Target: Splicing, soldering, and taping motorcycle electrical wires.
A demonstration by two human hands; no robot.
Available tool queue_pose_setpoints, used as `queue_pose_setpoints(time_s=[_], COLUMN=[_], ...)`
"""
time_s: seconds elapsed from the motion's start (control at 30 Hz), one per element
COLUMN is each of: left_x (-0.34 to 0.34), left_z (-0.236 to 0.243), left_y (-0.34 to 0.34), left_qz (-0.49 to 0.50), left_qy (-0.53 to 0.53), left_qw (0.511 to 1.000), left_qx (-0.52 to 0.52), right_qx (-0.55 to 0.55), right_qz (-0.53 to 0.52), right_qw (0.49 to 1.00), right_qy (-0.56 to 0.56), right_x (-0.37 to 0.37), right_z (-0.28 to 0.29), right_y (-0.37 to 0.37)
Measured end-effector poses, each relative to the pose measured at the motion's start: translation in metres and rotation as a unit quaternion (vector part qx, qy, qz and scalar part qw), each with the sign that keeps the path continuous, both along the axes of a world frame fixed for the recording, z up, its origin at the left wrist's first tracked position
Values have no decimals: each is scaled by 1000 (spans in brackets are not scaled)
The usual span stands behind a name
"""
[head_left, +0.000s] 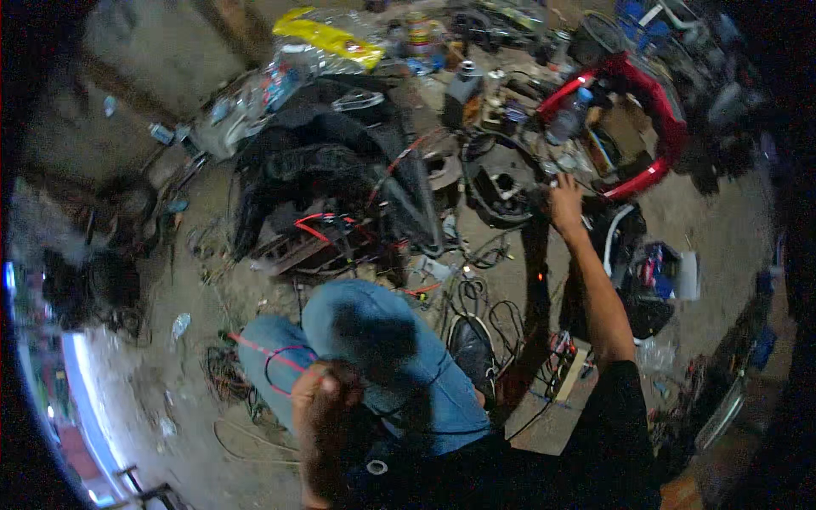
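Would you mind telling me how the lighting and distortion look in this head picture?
Head view: dim light, with a dark shadow over the blue knee; the right hand is fairly sharp; fisheye bending and black corners at the rim; a bright bluish glare strip at lower left.

You are in a messy repair workshop with a dirt floor [161, 59]. At 12 o'clock sit cans and bottles [425, 38]. At 1 o'clock lies a red plastic vehicle body part [659, 115]. Near the middle is a round black engine part [501, 178] and a heap of dark covers [323, 161]. Loose wires [476, 302] snake over the ground at 6 o'clock.
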State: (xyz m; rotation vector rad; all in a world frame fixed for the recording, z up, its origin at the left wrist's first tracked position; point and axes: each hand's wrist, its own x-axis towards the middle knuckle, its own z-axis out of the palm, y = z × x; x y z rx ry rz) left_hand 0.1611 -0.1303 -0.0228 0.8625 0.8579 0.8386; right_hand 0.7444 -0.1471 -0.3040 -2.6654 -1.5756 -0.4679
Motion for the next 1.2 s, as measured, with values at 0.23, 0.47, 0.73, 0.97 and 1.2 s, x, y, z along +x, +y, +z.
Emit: queue_pose_setpoints(time_s=[0.23,0.47,0.73,0.97,1.2], left_x=[16,3,-15,-10,-11], left_z=[15,-7,-35,-33,-39], left_y=[-10,-12,-13,-11,3], left_qz=[43,40,99,111,45], left_qy=[56,-15,-7,67,10], left_qw=[994,996,993,991,998], left_qx=[-81,-82,-61,-42,-35], right_qx=[-34,-114,-108,-96,-124], right_qz=[28,13,10,12,4], right_qw=[999,993,994,995,991], right_qy=[0,-23,12,25,41], right_x=[2,4,-7,-5,-8], right_z=[13,6,12,9,17], right_y=[3,4,20,16,24])
